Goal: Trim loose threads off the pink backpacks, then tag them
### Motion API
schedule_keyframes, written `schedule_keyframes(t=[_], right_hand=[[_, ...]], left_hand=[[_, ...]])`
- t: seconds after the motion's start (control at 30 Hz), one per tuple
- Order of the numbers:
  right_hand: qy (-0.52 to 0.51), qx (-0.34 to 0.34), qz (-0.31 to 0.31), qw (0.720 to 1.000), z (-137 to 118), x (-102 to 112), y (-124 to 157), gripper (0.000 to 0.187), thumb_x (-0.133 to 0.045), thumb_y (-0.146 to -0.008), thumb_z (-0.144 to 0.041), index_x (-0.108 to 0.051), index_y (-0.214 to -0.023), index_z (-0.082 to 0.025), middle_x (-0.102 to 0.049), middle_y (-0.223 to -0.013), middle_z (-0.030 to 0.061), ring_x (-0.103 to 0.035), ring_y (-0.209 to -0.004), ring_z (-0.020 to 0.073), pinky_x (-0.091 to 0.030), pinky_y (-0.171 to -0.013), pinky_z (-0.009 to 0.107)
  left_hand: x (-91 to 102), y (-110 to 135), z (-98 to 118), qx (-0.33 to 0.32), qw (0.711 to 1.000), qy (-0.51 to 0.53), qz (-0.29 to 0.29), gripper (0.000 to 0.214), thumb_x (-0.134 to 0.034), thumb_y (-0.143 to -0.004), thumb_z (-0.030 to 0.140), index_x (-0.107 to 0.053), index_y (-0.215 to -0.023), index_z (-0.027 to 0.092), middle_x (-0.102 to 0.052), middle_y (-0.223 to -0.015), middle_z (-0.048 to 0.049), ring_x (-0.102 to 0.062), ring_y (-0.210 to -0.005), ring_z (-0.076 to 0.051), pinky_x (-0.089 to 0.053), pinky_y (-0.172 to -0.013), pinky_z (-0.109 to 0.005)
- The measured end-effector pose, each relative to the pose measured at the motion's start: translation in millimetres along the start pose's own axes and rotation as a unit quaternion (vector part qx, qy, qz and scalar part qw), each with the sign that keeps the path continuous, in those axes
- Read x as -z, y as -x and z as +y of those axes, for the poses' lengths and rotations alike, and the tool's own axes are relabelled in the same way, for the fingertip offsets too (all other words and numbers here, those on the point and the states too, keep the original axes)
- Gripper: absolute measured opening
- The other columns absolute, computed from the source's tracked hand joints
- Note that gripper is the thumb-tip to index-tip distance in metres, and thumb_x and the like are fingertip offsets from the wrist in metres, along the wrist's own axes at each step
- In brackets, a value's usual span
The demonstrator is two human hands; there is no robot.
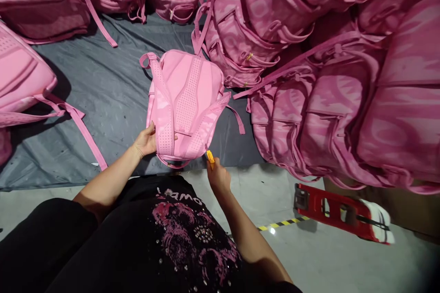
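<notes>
A small pink backpack [202, 78] lies in front of me with its back panel and shoulder straps facing up. My left hand [147, 141] is closed on its lower left edge, the thumb on the near side and some fingers passing behind the strap. In my right hand [219, 176] is a small yellow-handled tool [210, 157]. Its narrow dark tip is at the backpack's lower right edge; whether it touches the fabric I cannot tell, nor which kind of tool it is. A loose strap end [237, 119] sticks out to the right of the backpack.
Dark grey cloth [113, 87] covers the work surface. Stacked pink camouflage backpacks [333, 114] crowd the right side, and more pink bags [37, 0] stand at the back left. Another pink bag [24, 73] lies at left, its strap trailing. Below, a red object [332, 206] is on the floor.
</notes>
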State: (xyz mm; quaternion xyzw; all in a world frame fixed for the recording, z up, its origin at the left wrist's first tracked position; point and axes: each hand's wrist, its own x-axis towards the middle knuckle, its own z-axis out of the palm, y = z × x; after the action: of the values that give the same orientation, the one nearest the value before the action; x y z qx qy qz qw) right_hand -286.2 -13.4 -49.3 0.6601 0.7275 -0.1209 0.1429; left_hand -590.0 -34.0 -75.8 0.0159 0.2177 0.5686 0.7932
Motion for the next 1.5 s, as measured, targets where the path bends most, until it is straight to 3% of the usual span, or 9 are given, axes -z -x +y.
schedule_keyframes(t=[0.4,0.63,0.87,0.97,1.1,1.2,1.3,1.43,1.5], right_hand=[[-0.082,-0.003,-0.028,0.996,4.6,19.1,3.0,0.036,-0.032,-0.102,-0.045,-0.052,-0.119,-0.02,-0.071,-0.092,0.0091,-0.069,-0.087,0.0254,-0.035,-0.062,0.027],[-0.109,-0.036,-0.036,0.993,28.2,2.6,77.7,0.032,-0.034,-0.103,-0.039,-0.053,-0.117,-0.019,-0.073,-0.086,0.0088,-0.069,-0.078,0.0239,-0.031,-0.058,0.027],[-0.076,0.092,-0.092,0.989,-24.8,-10.6,89.3,0.027,-0.038,-0.102,-0.039,-0.054,-0.115,-0.022,-0.074,-0.088,0.0058,-0.071,-0.08,0.0213,-0.034,-0.058,0.026],[-0.045,0.046,-0.074,0.995,-27.0,-10.6,74.6,0.029,-0.035,-0.102,-0.037,-0.052,-0.117,-0.019,-0.074,-0.088,0.0089,-0.072,-0.082,0.0235,-0.039,-0.061,0.028],[-0.05,-0.017,-0.067,0.996,-13.1,-14.3,70.4,0.031,-0.035,-0.102,-0.035,-0.053,-0.119,-0.017,-0.074,-0.09,0.0109,-0.072,-0.085,0.0239,-0.043,-0.065,0.028],[-0.078,0.002,-0.071,0.994,-11.7,-18.9,71.6,0.032,-0.037,-0.101,-0.036,-0.054,-0.122,-0.018,-0.074,-0.097,0.0115,-0.072,-0.089,0.0243,-0.045,-0.066,0.028],[-0.09,-0.037,-0.069,0.993,-11.1,-26.3,66.6,0.034,-0.034,-0.101,-0.034,-0.057,-0.121,-0.019,-0.075,-0.097,0.0114,-0.072,-0.09,0.0264,-0.048,-0.067,0.03],[-0.161,-0.031,-0.059,0.985,-1.9,-24.7,56.9,0.033,-0.037,-0.099,-0.037,-0.063,-0.116,-0.026,-0.075,-0.1,0.0094,-0.072,-0.097,0.0277,-0.053,-0.074,0.033],[-0.21,-0.018,-0.037,0.977,3.2,-12.4,58.4,0.034,-0.035,-0.1,-0.041,-0.064,-0.116,-0.033,-0.075,-0.098,0.0062,-0.072,-0.096,0.0264,-0.055,-0.076,0.035]], left_hand=[[-26.6,-10.8,-16.3,-0.059,0.996,-0.02,0.063,0.07,-0.044,-0.089,0.064,-0.053,-0.134,0.011,-0.066,-0.122,-0.0215,-0.06,-0.121,-0.031,-0.044,-0.107,-0.05],[-32.0,-17.1,-19.0,-0.066,0.995,-0.018,0.074,0.066,-0.041,-0.092,0.062,-0.055,-0.131,0.012,-0.068,-0.119,-0.0197,-0.065,-0.113,-0.03,-0.047,-0.104,-0.048],[-44.0,-31.4,-26.2,-0.043,0.997,-0.043,0.045,0.056,-0.037,-0.096,0.055,-0.059,-0.123,0.011,-0.072,-0.109,-0.0163,-0.068,-0.105,-0.028,-0.048,-0.102,-0.046],[-53.8,-21.7,-26.3,-0.058,0.984,-0.11,0.125,0.04,-0.051,-0.092,0.044,-0.062,-0.112,0.011,-0.073,-0.099,-0.0139,-0.068,-0.103,-0.028,-0.05,-0.098,-0.045],[-67.6,6.4,-43.6,-0.238,0.863,-0.329,0.299,0.042,-0.073,-0.076,0.022,-0.059,-0.115,0.022,-0.065,-0.121,-0.0095,-0.05,-0.13,-0.028,-0.043,-0.107,-0.04],[-70.5,6.4,-71.4,-0.327,0.774,-0.516,0.165,0.059,-0.076,-0.067,0.016,-0.06,-0.123,0.027,-0.044,-0.15,-0.0093,-0.022,-0.148,-0.03,-0.022,-0.121,-0.045],[-65.0,-23.8,-94.5,-0.279,0.643,-0.713,0.022,0.066,-0.069,-0.063,0.011,-0.062,-0.127,0.025,-0.036,-0.155,-0.0131,-0.014,-0.15,-0.037,-0.002,-0.121,-0.056],[-52.6,-65.6,-99.7,-0.242,0.402,-0.883,0.029,0.087,-0.059,-0.058,0.007,-0.049,-0.143,0.02,-0.042,-0.15,-0.0228,-0.03,-0.143,-0.043,-0.011,-0.117,-0.064],[-50.2,-74.0,-95.2,-0.238,0.353,-0.905,0.026,0.087,-0.053,-0.061,0.007,-0.045,-0.146,0.02,-0.055,-0.138,-0.0227,-0.048,-0.133,-0.04,-0.024,-0.114,-0.062]])
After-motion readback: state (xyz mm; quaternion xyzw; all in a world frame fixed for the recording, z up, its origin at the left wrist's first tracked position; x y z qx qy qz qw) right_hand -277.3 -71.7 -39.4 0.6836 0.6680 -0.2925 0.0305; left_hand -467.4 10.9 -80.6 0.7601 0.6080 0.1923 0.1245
